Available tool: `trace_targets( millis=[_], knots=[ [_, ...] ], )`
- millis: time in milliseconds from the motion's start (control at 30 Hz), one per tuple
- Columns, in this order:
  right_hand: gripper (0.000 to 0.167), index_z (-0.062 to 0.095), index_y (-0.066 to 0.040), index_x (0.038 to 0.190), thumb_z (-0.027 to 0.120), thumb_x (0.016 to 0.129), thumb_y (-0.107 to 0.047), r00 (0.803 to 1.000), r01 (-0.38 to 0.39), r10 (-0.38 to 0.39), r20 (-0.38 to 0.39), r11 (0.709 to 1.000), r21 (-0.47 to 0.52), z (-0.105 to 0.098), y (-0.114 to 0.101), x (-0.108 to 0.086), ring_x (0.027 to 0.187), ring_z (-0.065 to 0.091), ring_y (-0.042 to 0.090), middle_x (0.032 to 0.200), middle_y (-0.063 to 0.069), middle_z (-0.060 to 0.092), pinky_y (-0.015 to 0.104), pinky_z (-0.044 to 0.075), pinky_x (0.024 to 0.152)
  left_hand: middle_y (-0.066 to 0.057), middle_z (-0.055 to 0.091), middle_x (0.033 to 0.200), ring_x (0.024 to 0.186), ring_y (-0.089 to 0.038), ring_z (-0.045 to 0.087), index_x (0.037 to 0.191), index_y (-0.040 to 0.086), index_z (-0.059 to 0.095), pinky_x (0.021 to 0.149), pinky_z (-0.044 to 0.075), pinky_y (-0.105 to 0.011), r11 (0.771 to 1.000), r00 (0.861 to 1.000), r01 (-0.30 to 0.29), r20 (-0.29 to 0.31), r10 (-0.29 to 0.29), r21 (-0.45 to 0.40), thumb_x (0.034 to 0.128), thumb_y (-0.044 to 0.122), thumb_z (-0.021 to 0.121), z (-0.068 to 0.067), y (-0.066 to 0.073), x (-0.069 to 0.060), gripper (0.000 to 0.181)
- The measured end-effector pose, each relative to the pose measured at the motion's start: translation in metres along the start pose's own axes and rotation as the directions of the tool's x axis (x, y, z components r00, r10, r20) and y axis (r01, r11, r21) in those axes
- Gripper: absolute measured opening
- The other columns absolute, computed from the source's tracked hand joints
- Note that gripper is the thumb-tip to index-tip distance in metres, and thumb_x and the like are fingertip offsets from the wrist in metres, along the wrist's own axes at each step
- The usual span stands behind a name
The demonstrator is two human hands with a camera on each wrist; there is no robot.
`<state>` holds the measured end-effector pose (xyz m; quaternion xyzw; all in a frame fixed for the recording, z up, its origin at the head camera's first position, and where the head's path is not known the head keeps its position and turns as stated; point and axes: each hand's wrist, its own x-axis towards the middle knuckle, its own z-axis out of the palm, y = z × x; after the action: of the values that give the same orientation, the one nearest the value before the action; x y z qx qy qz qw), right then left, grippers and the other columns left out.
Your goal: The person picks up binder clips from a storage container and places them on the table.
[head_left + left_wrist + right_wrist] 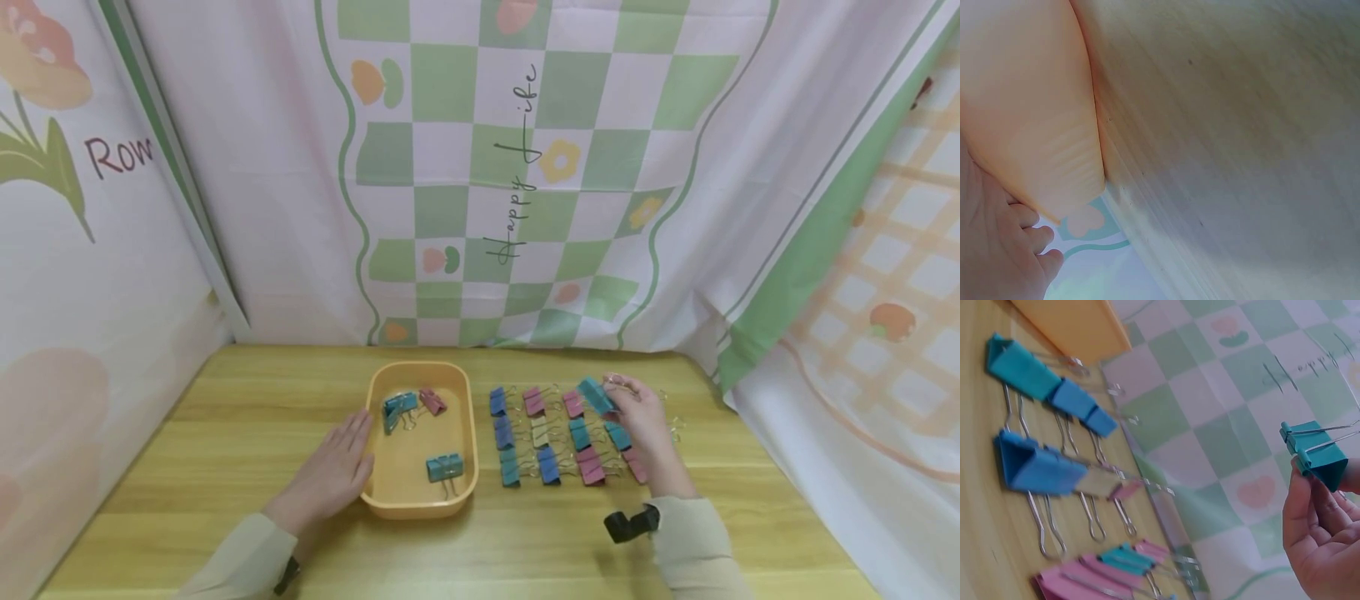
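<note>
My right hand (647, 425) pinches a teal binder clip (1317, 453) between thumb and fingers, lifted above the table beyond the far row of clips. Its wire handles stick out in the right wrist view. My left hand (326, 475) rests with straight fingers against the left side of a yellow-orange tray (418, 510). Inside the tray lie a teal clip (445, 467) near the front, a pink clip (432, 402) and teal-blue clips (401, 403) at the back. Right of the tray, binder clips stand in rows, among them a blue clip (549, 467) and a cream clip (540, 432).
The wooden table (540, 550) carries everything. A patterned curtain (510, 208) hangs along its back edge, with cloth walls on both sides. My right forearm passes over the right end of the clip rows and partly hides them.
</note>
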<state>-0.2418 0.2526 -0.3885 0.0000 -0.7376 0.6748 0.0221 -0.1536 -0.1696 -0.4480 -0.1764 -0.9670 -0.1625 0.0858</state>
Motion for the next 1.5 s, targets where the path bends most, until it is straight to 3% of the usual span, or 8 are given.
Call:
trace_targets(
  millis=[133, 267, 533, 667, 800, 1000, 1233, 1500],
  knots=[
    [0.014, 0.054, -0.005, 0.105, 0.055, 0.093, -0.012, 0.999, 0.03, -0.028, -0.03, 0.996, 0.079, -0.014, 0.002, 0.001, 0.081, 0.059, 0.005, 0.101, -0.009, 0.058, 0.022, 0.052, 0.069, -0.022, 0.017, 0.147, 0.134, -0.036, 0.017, 0.14, -0.01, 0.024, 0.108, 0.018, -0.048, 1.0, 1.0, -0.003, 0.003, 0.003, 0.007, 0.0974, 0.02, 0.038, 0.0, 0.0, 0.0, 0.054],
    [0.008, 0.056, -0.011, 0.101, 0.054, 0.093, -0.008, 0.999, 0.042, -0.039, -0.029, 0.991, 0.127, -0.03, 0.005, 0.0, 0.081, 0.06, 0.005, 0.097, -0.013, 0.057, 0.022, 0.052, 0.07, -0.023, 0.018, 0.147, 0.134, -0.036, 0.016, 0.14, -0.011, 0.023, 0.108, 0.018, -0.048, 1.0, 1.0, -0.005, 0.002, 0.005, 0.007, 0.0974, 0.02, 0.038, -0.001, 0.001, 0.0, 0.054],
    [0.026, 0.048, 0.003, 0.116, 0.054, 0.093, -0.007, 0.996, 0.008, 0.006, -0.092, 0.989, 0.15, -0.065, 0.016, 0.002, 0.077, 0.06, 0.006, 0.093, -0.012, 0.059, 0.022, 0.053, 0.071, -0.024, 0.019, 0.146, 0.134, -0.038, 0.019, 0.139, -0.011, 0.024, 0.108, 0.018, -0.049, 1.0, 1.0, -0.005, 0.001, 0.005, 0.001, 0.0972, 0.019, 0.04, 0.001, 0.0, 0.0, 0.054],
    [0.024, 0.049, -0.001, 0.114, 0.056, 0.092, -0.009, 0.993, -0.019, 0.036, -0.115, 0.989, 0.148, -0.08, 0.024, 0.003, 0.073, 0.061, 0.007, 0.086, -0.01, 0.061, 0.022, 0.053, 0.071, -0.025, 0.02, 0.146, 0.133, -0.038, 0.019, 0.139, -0.011, 0.024, 0.108, 0.018, -0.049, 1.0, 1.0, -0.006, 0.003, 0.006, -0.004, 0.0971, 0.019, 0.04, 0.001, 0.0, 0.0, 0.054],
    [0.033, 0.044, 0.003, 0.121, 0.055, 0.092, -0.01, 0.989, -0.056, 0.064, -0.132, 0.996, 0.063, -0.093, 0.032, 0.001, 0.072, 0.061, 0.006, 0.083, -0.009, 0.059, 0.023, 0.053, 0.072, -0.024, 0.019, 0.146, 0.134, -0.038, 0.019, 0.14, -0.011, 0.024, 0.108, 0.018, -0.049, 1.0, 1.0, -0.006, -0.001, 0.006, -0.01, 0.0971, 0.019, 0.04, 0.001, 0.0, 0.0, 0.054],
    [0.054, 0.021, 0.016, 0.136, 0.048, 0.094, -0.006, 0.988, -0.104, 0.096, -0.118, 0.992, -0.065, -0.11, 0.044, -0.001, 0.072, 0.06, 0.005, 0.084, -0.007, 0.055, 0.027, 0.053, 0.075, -0.024, 0.019, 0.146, 0.134, -0.037, 0.018, 0.14, -0.011, 0.024, 0.107, 0.018, -0.049, 1.0, 1.0, -0.007, -0.003, 0.007, -0.01, 0.0968, 0.019, 0.041, 0.0, 0.0, 0.0, 0.055],
    [0.051, 0.025, 0.018, 0.134, 0.047, 0.092, -0.004, 0.979, -0.196, 0.181, -0.092, 0.959, -0.205, -0.124, 0.055, -0.009, 0.066, 0.061, 0.01, 0.082, 0.0, 0.056, 0.031, 0.055, 0.069, -0.025, 0.02, 0.146, 0.134, -0.038, 0.018, 0.14, -0.011, 0.024, 0.108, 0.018, -0.049, 1.0, 1.0, -0.007, 0.002, 0.007, -0.012, 0.097, 0.019, 0.041, 0.0, 0.001, 0.0, 0.055],
    [0.047, 0.03, 0.019, 0.127, 0.05, 0.09, -0.002, 0.965, -0.263, 0.259, -0.05, 0.93, -0.258, -0.131, 0.071, -0.012, 0.063, 0.061, 0.012, 0.075, 0.002, 0.06, 0.029, 0.055, 0.061, -0.024, 0.02, 0.146, 0.134, -0.037, 0.017, 0.14, -0.011, 0.024, 0.107, 0.018, -0.049, 1.0, 1.0, -0.01, -0.001, 0.01, -0.013, 0.0972, 0.019, 0.04, 0.0, 0.001, 0.0, 0.055]
  ],
)
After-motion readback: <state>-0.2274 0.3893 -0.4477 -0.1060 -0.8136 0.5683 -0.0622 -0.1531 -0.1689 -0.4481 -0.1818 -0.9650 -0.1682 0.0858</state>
